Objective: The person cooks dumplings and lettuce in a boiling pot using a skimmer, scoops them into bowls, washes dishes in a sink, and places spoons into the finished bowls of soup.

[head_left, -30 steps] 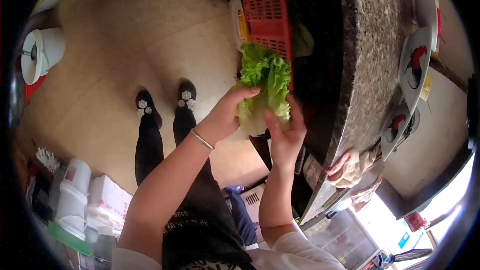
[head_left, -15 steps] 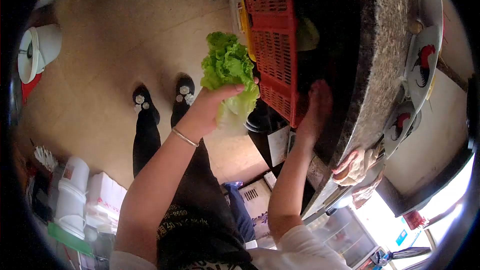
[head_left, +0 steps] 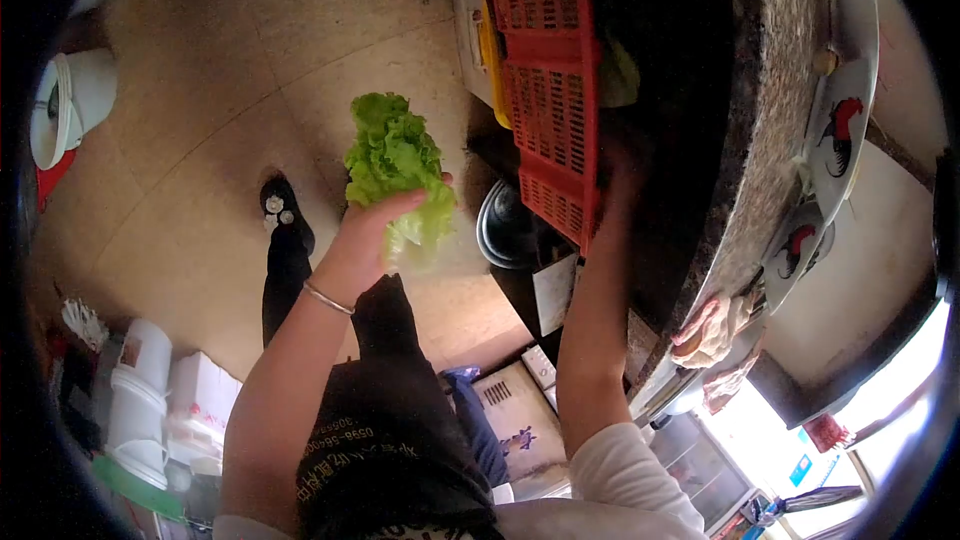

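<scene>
A bunch of green leaf lettuce [head_left: 393, 155] is gripped in my left hand [head_left: 362, 240], thumb across its pale stem end. The frilly leaves point away from me, above the floor. My right hand [head_left: 620, 175] reaches behind the near wall of a red plastic basket [head_left: 548, 105], into deep shadow. Its fingers are too dark to make out. Farther along inside the basket, a dim green leafy piece [head_left: 620, 72] shows.
A speckled stone counter edge [head_left: 745, 160] runs along the right, with rooster-patterned plates [head_left: 840, 135] and a crumpled cloth [head_left: 715, 330] on it. Dark round basins [head_left: 505, 225] sit below the basket. White buckets [head_left: 138, 410] stand at lower left, another bucket [head_left: 92, 90] at upper left.
My left hand has moved left with the lettuce, away from the basket. My right hand has gone deeper into the shadow behind the basket wall. One foot has shifted out of sight.
</scene>
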The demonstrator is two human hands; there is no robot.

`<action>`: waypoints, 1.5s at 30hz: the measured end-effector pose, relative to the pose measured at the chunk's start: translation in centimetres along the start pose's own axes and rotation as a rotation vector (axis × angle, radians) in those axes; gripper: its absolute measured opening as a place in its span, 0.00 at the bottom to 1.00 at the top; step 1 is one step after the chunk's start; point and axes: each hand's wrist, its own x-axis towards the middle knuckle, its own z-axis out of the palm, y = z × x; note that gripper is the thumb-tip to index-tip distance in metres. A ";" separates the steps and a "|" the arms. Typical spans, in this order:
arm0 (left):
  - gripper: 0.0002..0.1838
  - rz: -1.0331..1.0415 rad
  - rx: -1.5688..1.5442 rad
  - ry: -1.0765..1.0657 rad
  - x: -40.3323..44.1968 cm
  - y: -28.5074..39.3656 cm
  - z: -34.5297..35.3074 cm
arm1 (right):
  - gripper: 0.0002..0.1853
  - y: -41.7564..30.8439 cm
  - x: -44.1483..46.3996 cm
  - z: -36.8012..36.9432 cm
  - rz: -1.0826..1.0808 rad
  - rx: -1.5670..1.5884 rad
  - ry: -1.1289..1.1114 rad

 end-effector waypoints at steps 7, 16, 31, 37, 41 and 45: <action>0.23 -0.070 -0.016 0.060 -0.2 -0.4 -1.5 | 0.24 2.3 -5.4 -7.6 0.157 0.663 0.004; 0.27 0.083 0.200 -0.022 -1.4 0.0 5.1 | 0.15 -6.9 -26.4 1.8 0.013 0.659 0.008; 0.21 0.166 0.424 0.162 -6.6 2.5 8.9 | 0.27 -3.3 -21.1 -1.3 -0.053 0.489 -0.327; 0.24 0.197 0.679 0.100 -12.4 1.6 14.9 | 0.26 -11.0 -36.1 -2.1 -0.091 0.371 -0.669; 0.24 0.131 0.563 -0.099 -17.1 1.0 20.5 | 0.12 -13.2 -39.9 -7.6 0.118 0.751 -0.448; 0.20 0.115 0.634 -0.261 -19.5 -3.5 26.1 | 0.18 -14.9 -43.3 -16.1 0.080 1.019 -0.347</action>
